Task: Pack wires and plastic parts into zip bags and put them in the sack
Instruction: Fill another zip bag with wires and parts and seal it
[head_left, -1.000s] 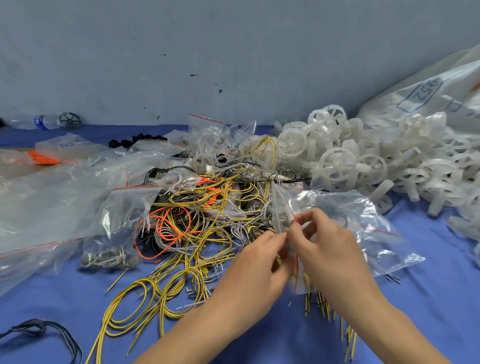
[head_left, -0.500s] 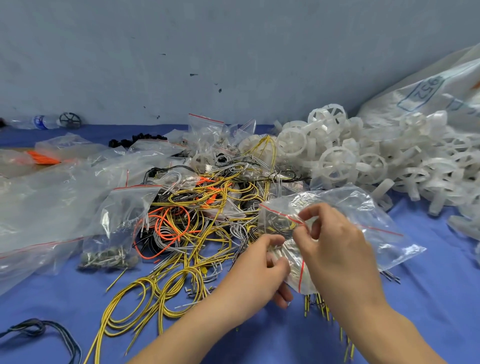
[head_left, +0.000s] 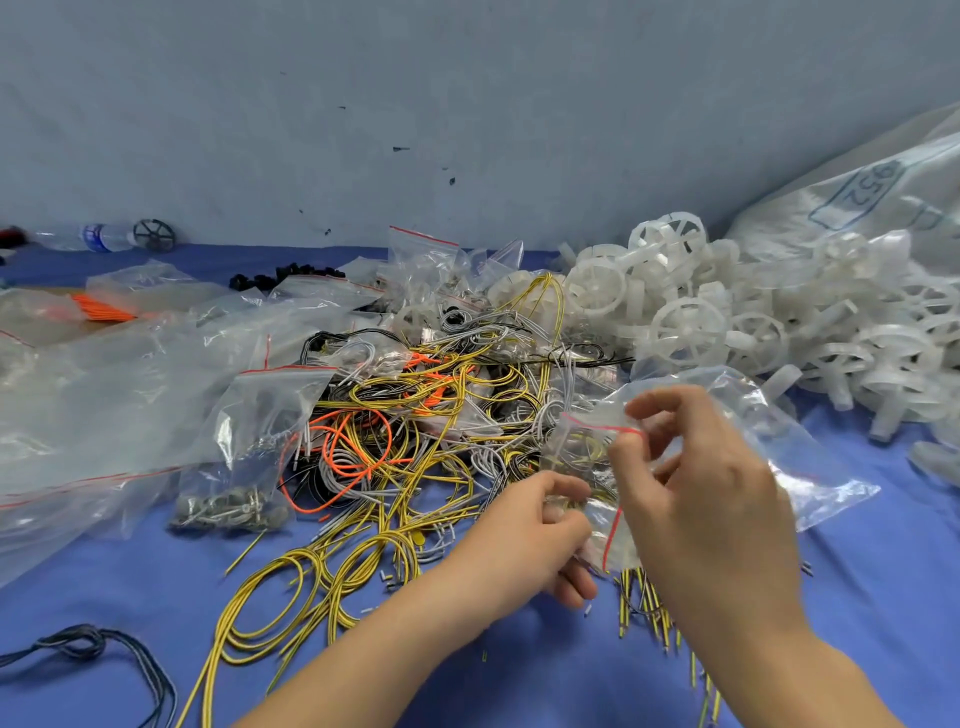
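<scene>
Grasping zip bag (head_left: 823, 470) mouth in left hand (head_left: 535, 535) and right hand (head_left: 711, 499) grips; hemmed by wire tangle (head_left: 415, 415) ahead, plastic wheels (head_left: 685, 322) behind, sack (head_left: 857, 197) beyond.

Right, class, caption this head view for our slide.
Left hand and right hand hold a zip bag over tangled wires, plastic wheels behind.

The sack (head_left: 883, 192) runs off the right edge, and the blurred right hand (head_left: 711, 493) hides part of the zip bag (head_left: 821, 467) and its contents.
</scene>
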